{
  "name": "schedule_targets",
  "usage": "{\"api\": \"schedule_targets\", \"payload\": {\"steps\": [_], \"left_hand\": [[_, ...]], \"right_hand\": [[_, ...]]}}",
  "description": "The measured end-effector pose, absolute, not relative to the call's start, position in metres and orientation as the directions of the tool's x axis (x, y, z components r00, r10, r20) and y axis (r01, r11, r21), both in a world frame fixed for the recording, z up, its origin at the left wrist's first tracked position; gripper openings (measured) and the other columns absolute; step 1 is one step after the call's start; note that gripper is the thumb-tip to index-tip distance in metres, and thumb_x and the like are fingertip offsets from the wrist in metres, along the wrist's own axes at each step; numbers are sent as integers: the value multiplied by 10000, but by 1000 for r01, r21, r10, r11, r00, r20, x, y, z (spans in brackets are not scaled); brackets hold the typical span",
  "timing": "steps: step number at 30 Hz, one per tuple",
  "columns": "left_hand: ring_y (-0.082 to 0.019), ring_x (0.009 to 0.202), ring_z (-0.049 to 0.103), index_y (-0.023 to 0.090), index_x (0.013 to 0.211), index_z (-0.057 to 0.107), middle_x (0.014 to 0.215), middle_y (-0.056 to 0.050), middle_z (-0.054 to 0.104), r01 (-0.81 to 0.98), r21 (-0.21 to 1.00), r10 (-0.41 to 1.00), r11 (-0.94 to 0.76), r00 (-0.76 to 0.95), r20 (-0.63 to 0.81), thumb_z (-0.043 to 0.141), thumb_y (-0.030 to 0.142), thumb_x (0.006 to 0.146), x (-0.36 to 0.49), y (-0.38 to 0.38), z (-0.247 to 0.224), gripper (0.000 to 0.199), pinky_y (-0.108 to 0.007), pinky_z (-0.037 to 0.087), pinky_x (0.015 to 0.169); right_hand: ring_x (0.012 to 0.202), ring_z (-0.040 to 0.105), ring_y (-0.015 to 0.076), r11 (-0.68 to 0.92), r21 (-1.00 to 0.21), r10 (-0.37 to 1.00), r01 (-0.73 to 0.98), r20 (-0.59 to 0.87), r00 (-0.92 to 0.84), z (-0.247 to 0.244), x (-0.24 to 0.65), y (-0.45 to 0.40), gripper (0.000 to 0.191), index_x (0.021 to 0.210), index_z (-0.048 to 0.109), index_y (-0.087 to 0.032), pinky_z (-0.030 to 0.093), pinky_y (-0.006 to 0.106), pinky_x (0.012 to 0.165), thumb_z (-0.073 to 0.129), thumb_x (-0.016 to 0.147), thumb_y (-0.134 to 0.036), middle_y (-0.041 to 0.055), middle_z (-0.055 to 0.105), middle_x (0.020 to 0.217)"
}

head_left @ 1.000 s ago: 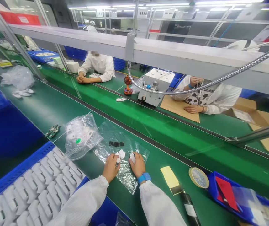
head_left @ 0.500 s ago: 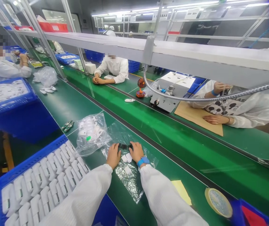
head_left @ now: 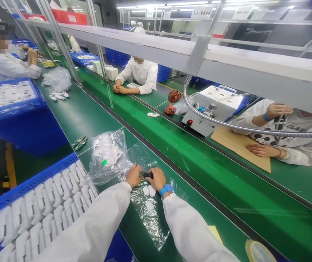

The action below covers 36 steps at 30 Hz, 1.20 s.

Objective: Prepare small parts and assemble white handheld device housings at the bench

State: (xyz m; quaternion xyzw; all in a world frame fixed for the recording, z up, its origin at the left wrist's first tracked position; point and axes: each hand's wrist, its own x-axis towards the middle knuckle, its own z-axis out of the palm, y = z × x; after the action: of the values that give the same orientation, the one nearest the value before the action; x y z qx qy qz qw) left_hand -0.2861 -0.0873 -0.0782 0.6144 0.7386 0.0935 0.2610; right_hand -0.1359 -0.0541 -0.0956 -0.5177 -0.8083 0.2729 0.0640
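Head: hands (head_left: 133,177) (head_left: 158,179) near bag (head_left: 98,176) of white parts (head_left: 109,148).

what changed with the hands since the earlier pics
The left hand and right hand have let go of the white squares and moved forward to the black pieces, now between them. The bag of white parts stayed where it was, left of the hands.

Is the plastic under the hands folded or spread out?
Spread out: the clear plastic lies across the green tabletop, reaching past the right hand.
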Motion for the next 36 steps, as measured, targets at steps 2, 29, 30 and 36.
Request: {"api": "schedule_targets", "payload": {"steps": [2, 29, 30, 36], "left_hand": [[-204, 944, 572, 155, 1095, 536, 1114, -76, 564, 850, 473, 954, 230, -101, -281, 534, 301, 845, -288, -86, -80, 289, -411, 487, 794], [-244, 1081, 503, 173, 1157, 502, 1214, -92, 507, 826, 557, 996, 91, -79, -45, 513, 286, 856, -289, -130, -80, 322, -477, 420, 895], [-250, 1107, 486, 176, 1170, 496, 1232, -94, 498, 829, 556, 998, 64, -54, -34, 504, 280, 860, -286, -135, -80, 327, -486, 404, 913], [-288, 1290, 301, 299, 1274, 435, 1394, -38, 404, 823, 561, 991, -90, 129, -29, 427, 318, 881, -271, -162, -87, 394, -530, 245, 1041]], "right_hand": [[925, 569, 192, 310, -529, 859, 790, -201, -471, -96, -140, -52, 233, 1006, 569, -149, 474, 404, 795, 548, 850, -321, 57, 582, 1041], [836, 590, 164, 232, -589, 880, 774, -212, -426, -108, -152, -26, 231, 1007, 565, -145, 499, 361, 732, 533, 861, -320, 48, 595, 991], [811, 593, 156, 218, -589, 887, 778, -214, -410, -109, -151, -24, 229, 1009, 564, -144, 504, 349, 714, 527, 865, -319, 45, 598, 977], [911, 572, 183, 190, -564, 932, 804, -153, -328, -103, -128, -27, 249, 1073, 540, -165, 488, 384, 775, 518, 870, -307, 65, 563, 1084]]}}
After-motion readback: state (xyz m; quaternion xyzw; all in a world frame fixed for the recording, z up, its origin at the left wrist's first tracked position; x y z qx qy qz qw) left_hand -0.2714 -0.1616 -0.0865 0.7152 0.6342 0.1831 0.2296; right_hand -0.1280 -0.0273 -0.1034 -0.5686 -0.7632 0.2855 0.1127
